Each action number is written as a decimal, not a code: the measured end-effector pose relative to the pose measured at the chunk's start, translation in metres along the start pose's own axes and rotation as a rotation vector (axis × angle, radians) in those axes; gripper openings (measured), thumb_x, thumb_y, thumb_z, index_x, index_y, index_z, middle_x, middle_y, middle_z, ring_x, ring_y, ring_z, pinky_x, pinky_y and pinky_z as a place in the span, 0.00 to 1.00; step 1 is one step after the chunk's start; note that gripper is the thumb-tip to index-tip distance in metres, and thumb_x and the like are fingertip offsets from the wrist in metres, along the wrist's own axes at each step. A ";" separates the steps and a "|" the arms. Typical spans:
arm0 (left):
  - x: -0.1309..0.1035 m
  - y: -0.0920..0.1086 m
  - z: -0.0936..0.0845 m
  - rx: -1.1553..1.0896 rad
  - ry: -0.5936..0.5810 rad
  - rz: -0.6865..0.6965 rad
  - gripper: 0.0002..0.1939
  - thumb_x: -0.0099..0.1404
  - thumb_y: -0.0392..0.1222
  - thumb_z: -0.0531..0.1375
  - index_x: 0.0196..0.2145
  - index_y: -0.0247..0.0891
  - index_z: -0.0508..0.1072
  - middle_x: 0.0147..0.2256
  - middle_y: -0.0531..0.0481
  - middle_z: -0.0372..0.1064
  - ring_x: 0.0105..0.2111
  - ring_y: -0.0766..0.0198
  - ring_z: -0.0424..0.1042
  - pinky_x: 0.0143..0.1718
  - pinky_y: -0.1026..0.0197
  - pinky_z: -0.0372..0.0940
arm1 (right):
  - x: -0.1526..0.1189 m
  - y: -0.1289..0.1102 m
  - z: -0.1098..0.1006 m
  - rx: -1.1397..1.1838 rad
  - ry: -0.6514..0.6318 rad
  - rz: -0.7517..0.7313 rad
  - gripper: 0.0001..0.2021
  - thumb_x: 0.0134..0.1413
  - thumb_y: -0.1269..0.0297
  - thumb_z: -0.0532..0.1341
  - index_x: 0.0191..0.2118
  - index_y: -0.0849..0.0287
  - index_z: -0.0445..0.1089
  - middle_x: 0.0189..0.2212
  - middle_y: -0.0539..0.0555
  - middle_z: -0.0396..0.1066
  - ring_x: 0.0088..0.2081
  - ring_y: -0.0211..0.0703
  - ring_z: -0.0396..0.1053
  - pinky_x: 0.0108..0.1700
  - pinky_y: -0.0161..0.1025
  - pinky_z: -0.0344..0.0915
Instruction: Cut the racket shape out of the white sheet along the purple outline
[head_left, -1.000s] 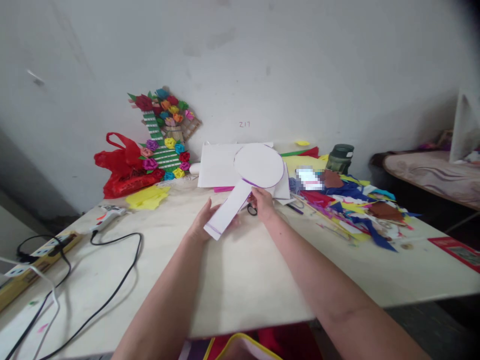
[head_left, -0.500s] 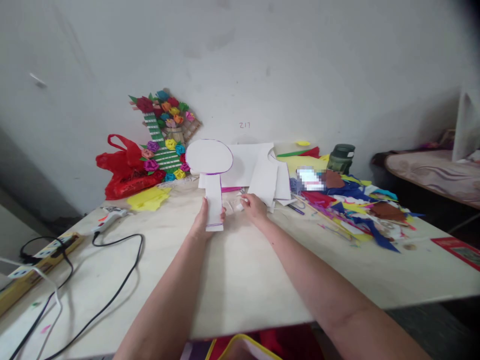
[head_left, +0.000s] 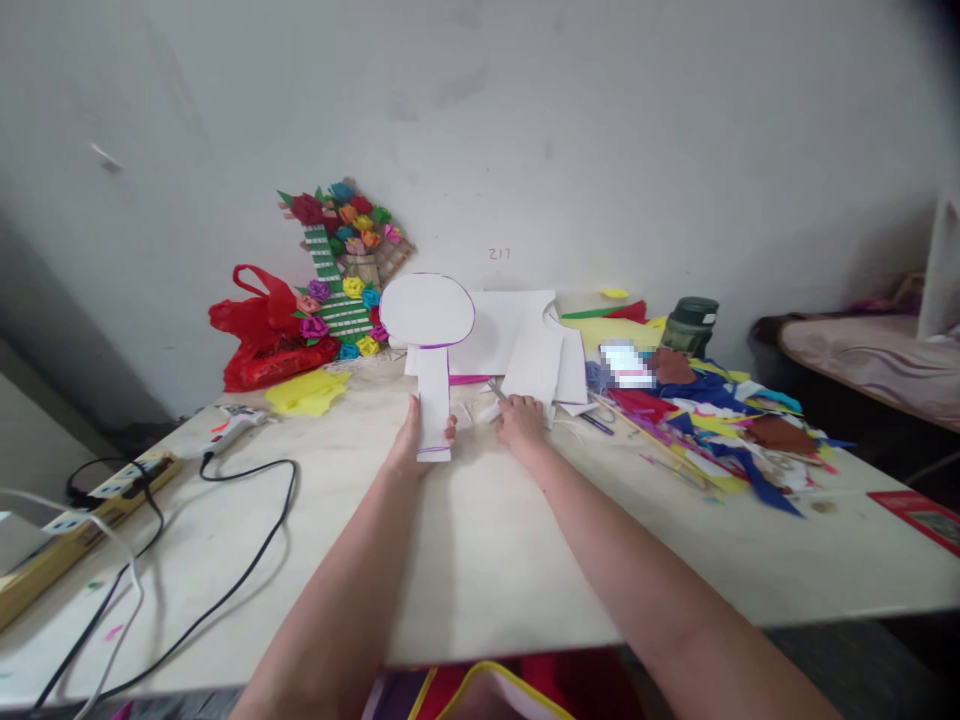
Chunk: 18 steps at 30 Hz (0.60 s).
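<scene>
My left hand (head_left: 409, 438) grips the lower stem of a white paper cutout (head_left: 427, 312), thumb on one side and fingertips on the other. The cutout has a wide oval top on a narrow upright strip, with purple pen lines along its edges. My right hand (head_left: 522, 422) lies palm down on the table with fingers curled over what look like scissors (head_left: 495, 388); only the grey, pointed blades show and the handles are hidden under the hand. Just beyond it are white paper sheets (head_left: 534, 365) with cut, curved edges. A dark pen (head_left: 598, 424) lies to its right.
Coloured scraps (head_left: 739, 425) are heaped on the right, beside a phone (head_left: 627, 366) and a green bottle (head_left: 691, 326). Paper flowers (head_left: 349, 290) and a red plastic bag (head_left: 259, 330) stand at the back left. A power strip (head_left: 112, 500) and black cable (head_left: 289, 495) lie on the left.
My right hand has turned palm down and moved a little to the right, its fingers now over the scissors. The left hand still holds the cutout. The whole view has shifted slightly.
</scene>
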<state>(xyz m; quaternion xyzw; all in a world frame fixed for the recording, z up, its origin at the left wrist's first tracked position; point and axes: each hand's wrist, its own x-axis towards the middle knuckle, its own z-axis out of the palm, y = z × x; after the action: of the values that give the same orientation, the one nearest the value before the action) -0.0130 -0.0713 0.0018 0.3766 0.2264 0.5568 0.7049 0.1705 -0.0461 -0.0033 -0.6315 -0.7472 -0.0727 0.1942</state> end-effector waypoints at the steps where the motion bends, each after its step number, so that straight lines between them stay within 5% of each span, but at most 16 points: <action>1: 0.000 0.000 0.000 0.007 0.005 -0.004 0.29 0.57 0.64 0.46 0.35 0.34 0.67 0.21 0.48 0.62 0.18 0.69 0.60 0.19 0.66 0.60 | 0.000 -0.001 -0.001 -0.002 -0.001 -0.005 0.17 0.49 0.67 0.54 0.46 0.59 0.67 0.44 0.62 0.66 0.44 0.51 0.58 0.44 0.45 0.48; 7: 0.001 0.000 0.001 -0.001 0.077 0.078 0.26 0.58 0.62 0.48 0.35 0.34 0.66 0.20 0.50 0.62 0.16 0.69 0.60 0.18 0.65 0.61 | -0.003 -0.012 0.001 0.063 0.055 -0.200 0.20 0.48 0.67 0.54 0.49 0.56 0.65 0.49 0.58 0.63 0.46 0.49 0.58 0.46 0.44 0.49; 12: 0.002 0.001 0.000 -0.011 0.058 0.060 0.26 0.59 0.62 0.48 0.33 0.32 0.66 0.21 0.49 0.63 0.16 0.69 0.61 0.17 0.66 0.61 | -0.007 -0.021 0.006 0.145 0.016 -0.413 0.15 0.52 0.59 0.53 0.42 0.57 0.70 0.48 0.55 0.66 0.47 0.47 0.58 0.47 0.43 0.49; 18: 0.002 0.003 -0.001 0.041 0.097 0.001 0.28 0.60 0.61 0.47 0.35 0.30 0.67 0.23 0.44 0.67 0.19 0.66 0.66 0.18 0.65 0.63 | 0.002 0.004 -0.005 0.201 0.394 -0.005 0.17 0.51 0.61 0.54 0.46 0.62 0.67 0.54 0.61 0.58 0.51 0.53 0.55 0.50 0.48 0.47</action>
<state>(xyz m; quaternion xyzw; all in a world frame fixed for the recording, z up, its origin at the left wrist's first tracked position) -0.0152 -0.0691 0.0036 0.3638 0.2715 0.5698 0.6850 0.1756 -0.0455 0.0008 -0.5806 -0.7000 -0.1204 0.3979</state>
